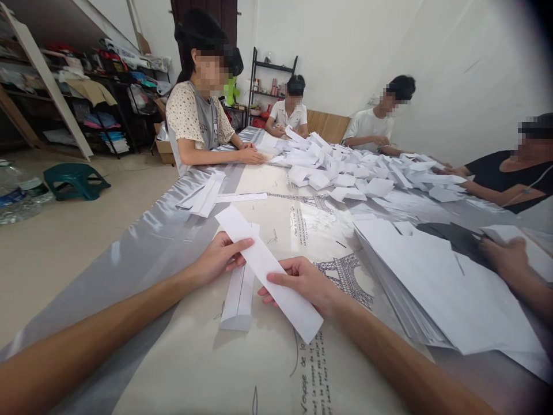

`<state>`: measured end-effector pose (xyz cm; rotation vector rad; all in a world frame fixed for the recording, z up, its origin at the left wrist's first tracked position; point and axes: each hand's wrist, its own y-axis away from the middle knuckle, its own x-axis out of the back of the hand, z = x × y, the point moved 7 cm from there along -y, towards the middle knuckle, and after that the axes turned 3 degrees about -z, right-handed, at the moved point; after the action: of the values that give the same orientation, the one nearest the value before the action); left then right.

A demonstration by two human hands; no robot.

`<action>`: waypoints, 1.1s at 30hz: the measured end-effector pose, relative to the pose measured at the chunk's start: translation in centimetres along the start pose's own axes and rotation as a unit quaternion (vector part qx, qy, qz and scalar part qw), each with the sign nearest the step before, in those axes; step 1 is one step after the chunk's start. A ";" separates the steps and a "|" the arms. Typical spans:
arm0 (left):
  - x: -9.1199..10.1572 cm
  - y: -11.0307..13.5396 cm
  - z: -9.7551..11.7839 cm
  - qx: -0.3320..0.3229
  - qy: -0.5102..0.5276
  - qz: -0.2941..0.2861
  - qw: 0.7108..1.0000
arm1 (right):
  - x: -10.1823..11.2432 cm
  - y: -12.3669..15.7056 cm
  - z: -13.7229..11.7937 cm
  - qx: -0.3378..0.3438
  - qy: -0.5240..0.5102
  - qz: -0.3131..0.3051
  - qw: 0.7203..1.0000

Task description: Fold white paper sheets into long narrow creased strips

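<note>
Between my two hands a white paper strip (pixel 276 276) is held slantwise above the table. My left hand (pixel 224 252) pinches its upper left part, thumb on top and fingers beneath. Lower down, my right hand (pixel 302 282) grips the strip's right edge, also with the thumb on top. Underneath lies a folded white paper piece (pixel 238 294) on the printed tablecloth (pixel 199 357), partly hidden by the held strip. Farther off to the left, several paper strips (pixel 206 196) lie in a small overlapping pile.
A large heap of folded papers (pixel 345 164) covers the table's far side. To the right is a stack of white sheets (pixel 432 276), with another person's hand (pixel 510 259) beside it. Several people sit around the table. A green stool (pixel 75 180) stands on the floor at left.
</note>
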<state>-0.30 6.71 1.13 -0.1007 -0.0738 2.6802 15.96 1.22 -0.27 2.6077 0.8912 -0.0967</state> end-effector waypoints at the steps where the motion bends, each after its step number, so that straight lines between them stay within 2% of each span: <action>1: 0.0 0.0 0.1 -0.002 0.004 0.003 1.000 | 0.0 0.0 0.1 -0.003 0.004 0.000 1.000; 6: 0.7 0.0 0.1 0.005 0.016 0.060 0.998 | -0.2 0.0 0.2 -0.009 0.035 -0.018 0.999; 8: 0.7 0.0 0.1 0.008 0.009 0.066 0.998 | -0.2 0.0 0.0 0.003 0.058 -0.023 0.998; 12: 0.3 0.3 0.1 0.018 -0.019 0.037 0.999 | 0.8 0.2 -1.4 0.081 0.133 0.037 0.987; 15: 0.3 0.5 0.1 0.028 -0.041 0.040 0.998 | 1.6 0.3 -1.6 0.101 0.144 0.082 0.981; 19: 0.0 0.6 0.2 0.030 -0.065 0.016 0.997 | 1.3 0.2 -1.5 0.104 0.146 0.080 0.981; 23: -0.7 0.9 0.4 0.042 -0.112 -0.036 0.992 | 0.4 0.0 -1.7 0.138 0.174 0.053 0.974; 26: -1.2 1.1 0.7 0.052 -0.143 -0.053 0.987 | 0.2 -0.1 -1.8 0.153 0.188 0.060 0.968; 29: -1.2 1.3 0.7 0.061 -0.119 -0.035 0.990 | 0.0 -0.1 -2.1 0.165 0.174 0.066 0.969; 33: -0.1 1.2 0.2 0.062 -0.060 0.035 0.996 | -0.2 0.0 -2.6 0.176 0.158 0.058 0.970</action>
<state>-0.71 5.58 1.30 0.0981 0.0587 2.7502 15.69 2.09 2.19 3.0610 0.8873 0.2181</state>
